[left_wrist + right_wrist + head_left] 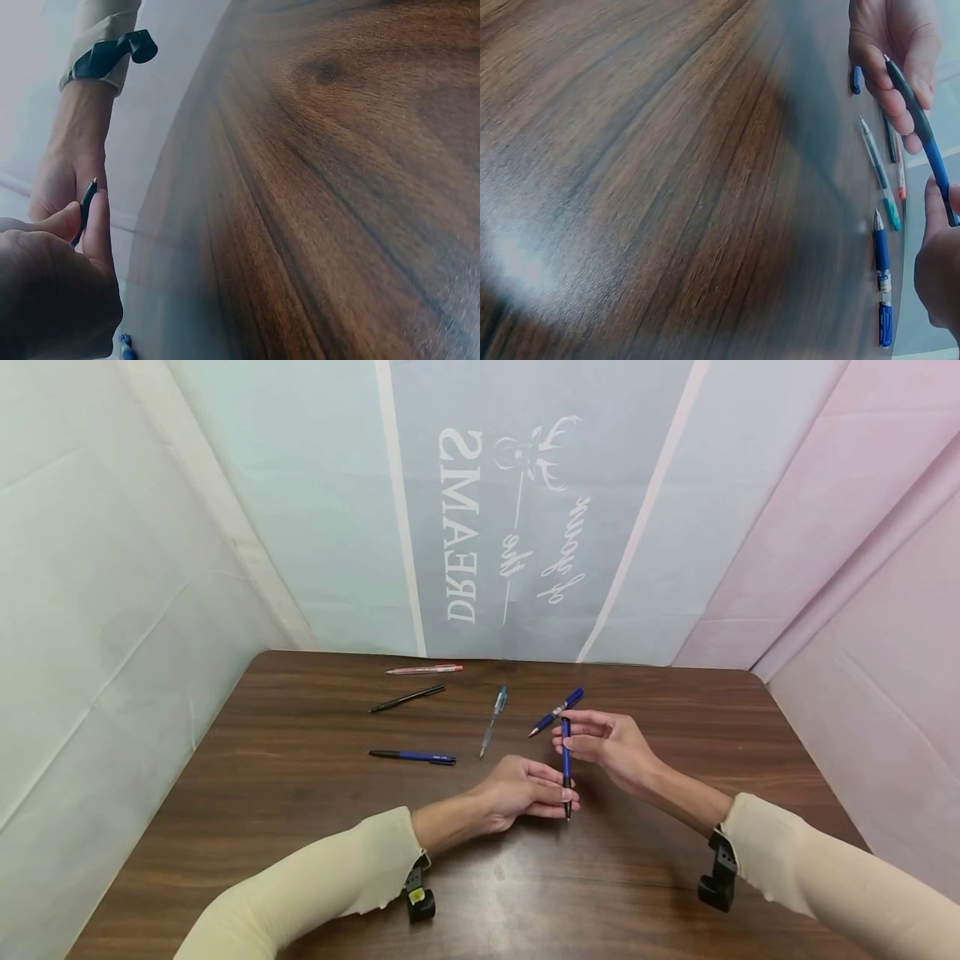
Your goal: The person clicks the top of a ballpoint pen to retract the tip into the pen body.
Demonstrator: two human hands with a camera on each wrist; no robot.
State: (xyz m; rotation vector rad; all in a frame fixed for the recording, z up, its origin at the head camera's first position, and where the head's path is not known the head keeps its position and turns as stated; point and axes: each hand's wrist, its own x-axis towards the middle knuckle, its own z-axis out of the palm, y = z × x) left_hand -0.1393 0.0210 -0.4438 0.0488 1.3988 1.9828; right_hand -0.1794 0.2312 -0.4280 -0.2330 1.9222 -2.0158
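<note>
Between both hands is a blue pen (566,760) with a black grip, its tip pointing toward the near edge of the table. The left hand (517,793) pinches it near the tip with thumb and fingers. At the other end, the right hand (611,747) pinches the upper barrel. In the right wrist view the same blue pen (926,139) spans from one hand to the other. Just beyond the right fingers lies a second blue pen (555,712) with a pale band. A clear pen with a teal end (492,722) rests left of it.
Farther left on the brown wooden table (300,827) lie a blue and black pen (412,757), a black pen (407,698) and a clear pen with a red end (425,669). A printed cloth (480,527) hangs behind the table, with pale cloth at both sides.
</note>
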